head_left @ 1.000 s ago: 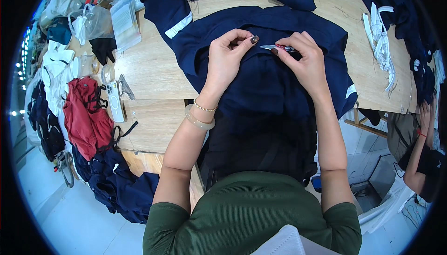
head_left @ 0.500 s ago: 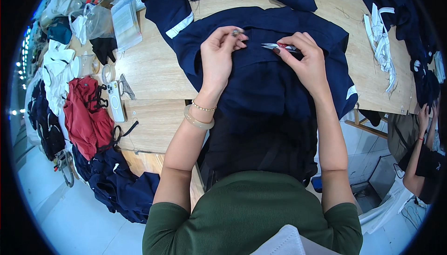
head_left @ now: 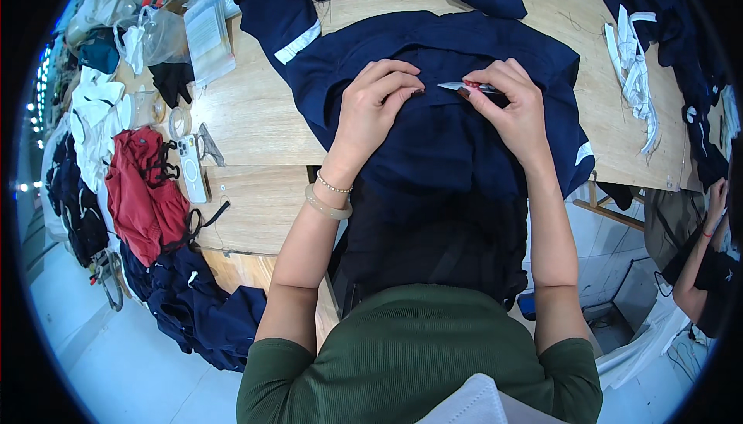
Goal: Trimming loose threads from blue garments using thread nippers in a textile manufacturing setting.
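A navy garment [head_left: 433, 141] lies spread over the table's near edge and down onto my lap, with a white strip at its left and right sides. My left hand [head_left: 373, 106] rests over its upper middle, thumb and fingers pinched together. Whatever is between those fingertips is too small to make out. Just to the right, my right hand [head_left: 514, 106] is closed around thread snips [head_left: 450, 85] with silver blades and a bit of red. The blades look nearly together and point left, a short gap from my left fingertips.
On the left of the table [head_left: 263, 207] lie a phone [head_left: 192, 168], tape rolls [head_left: 179, 122], a red garment [head_left: 147, 195] and plastic bags [head_left: 166, 33]. White fabric strips [head_left: 635, 83] lie at the right. Another person's arm [head_left: 693, 261] shows at the far right.
My left hand has turned palm-down and its fingertips have come down and right, nearer the snips. A small shiny thing seen at its fingers no longer shows. My right hand shifted slightly.
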Demonstrator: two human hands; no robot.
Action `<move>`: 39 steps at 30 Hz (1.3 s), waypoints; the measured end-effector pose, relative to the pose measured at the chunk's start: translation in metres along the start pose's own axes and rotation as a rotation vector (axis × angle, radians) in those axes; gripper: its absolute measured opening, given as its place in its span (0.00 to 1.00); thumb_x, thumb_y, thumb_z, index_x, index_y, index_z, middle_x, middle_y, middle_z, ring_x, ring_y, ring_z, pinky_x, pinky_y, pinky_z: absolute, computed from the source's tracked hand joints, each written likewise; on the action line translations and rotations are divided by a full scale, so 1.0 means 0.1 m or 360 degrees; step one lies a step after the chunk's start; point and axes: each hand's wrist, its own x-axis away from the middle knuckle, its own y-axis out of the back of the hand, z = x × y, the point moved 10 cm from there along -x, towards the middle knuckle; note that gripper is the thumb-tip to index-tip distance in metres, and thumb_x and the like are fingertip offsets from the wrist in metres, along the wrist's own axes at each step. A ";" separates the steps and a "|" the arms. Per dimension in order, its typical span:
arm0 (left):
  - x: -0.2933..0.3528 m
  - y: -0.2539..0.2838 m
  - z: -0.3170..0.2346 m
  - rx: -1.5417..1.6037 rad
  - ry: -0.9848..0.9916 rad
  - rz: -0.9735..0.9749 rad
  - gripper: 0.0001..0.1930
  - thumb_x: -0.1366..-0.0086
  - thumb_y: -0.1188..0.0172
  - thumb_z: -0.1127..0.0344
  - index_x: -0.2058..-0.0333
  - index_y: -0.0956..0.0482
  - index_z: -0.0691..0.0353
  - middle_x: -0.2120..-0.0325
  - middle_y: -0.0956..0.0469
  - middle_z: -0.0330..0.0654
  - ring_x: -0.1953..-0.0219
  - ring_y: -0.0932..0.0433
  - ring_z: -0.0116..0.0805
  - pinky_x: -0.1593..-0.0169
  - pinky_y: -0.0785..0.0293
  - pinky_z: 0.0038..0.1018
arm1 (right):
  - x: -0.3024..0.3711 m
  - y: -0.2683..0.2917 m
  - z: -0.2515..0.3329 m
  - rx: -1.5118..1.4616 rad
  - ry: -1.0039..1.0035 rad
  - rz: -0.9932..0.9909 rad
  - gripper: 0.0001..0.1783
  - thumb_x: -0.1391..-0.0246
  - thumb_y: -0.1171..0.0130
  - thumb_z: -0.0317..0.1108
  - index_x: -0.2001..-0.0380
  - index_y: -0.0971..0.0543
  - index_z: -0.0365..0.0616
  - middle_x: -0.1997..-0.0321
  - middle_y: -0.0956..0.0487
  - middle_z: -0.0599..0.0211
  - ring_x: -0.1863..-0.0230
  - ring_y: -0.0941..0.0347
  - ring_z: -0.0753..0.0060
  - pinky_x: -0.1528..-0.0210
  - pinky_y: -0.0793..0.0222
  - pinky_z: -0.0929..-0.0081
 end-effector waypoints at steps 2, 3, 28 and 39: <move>-0.01 0.01 -0.02 -0.0004 -0.0014 -0.0025 0.06 0.45 0.38 0.77 0.67 0.18 0.65 0.63 0.19 0.40 0.60 0.21 0.35 0.56 0.26 0.25 | -0.01 -0.03 0.05 0.0062 0.0026 0.0024 0.10 0.57 0.32 0.31 0.69 0.18 0.41 0.74 0.23 0.71 0.70 0.32 0.71 0.68 0.35 0.76; -0.02 0.00 -0.02 0.0026 0.0000 -0.0035 0.05 0.44 0.39 0.76 0.68 0.18 0.65 0.64 0.18 0.40 0.61 0.21 0.34 0.56 0.26 0.25 | -0.02 -0.04 0.10 0.0099 0.0076 0.0029 0.09 0.57 0.32 0.31 0.70 0.18 0.42 0.74 0.24 0.72 0.70 0.33 0.71 0.69 0.35 0.76; 0.04 -0.07 0.08 0.0078 0.0138 0.0147 0.23 0.47 0.33 0.71 0.51 0.27 0.61 0.56 0.22 0.42 0.53 0.25 0.34 0.53 0.30 0.25 | 0.02 0.08 0.06 0.0051 0.0008 -0.0118 0.10 0.55 0.33 0.31 0.67 0.19 0.41 0.71 0.24 0.68 0.67 0.32 0.68 0.65 0.36 0.75; 0.01 -0.10 -0.04 0.0150 0.0107 0.0068 0.33 0.56 0.30 0.77 0.48 0.29 0.58 0.55 0.27 0.40 0.49 0.31 0.38 0.42 0.37 0.30 | 0.23 0.11 0.10 0.0017 -0.0022 -0.0196 0.14 0.58 0.31 0.28 0.65 0.20 0.41 0.69 0.24 0.68 0.65 0.34 0.66 0.63 0.37 0.73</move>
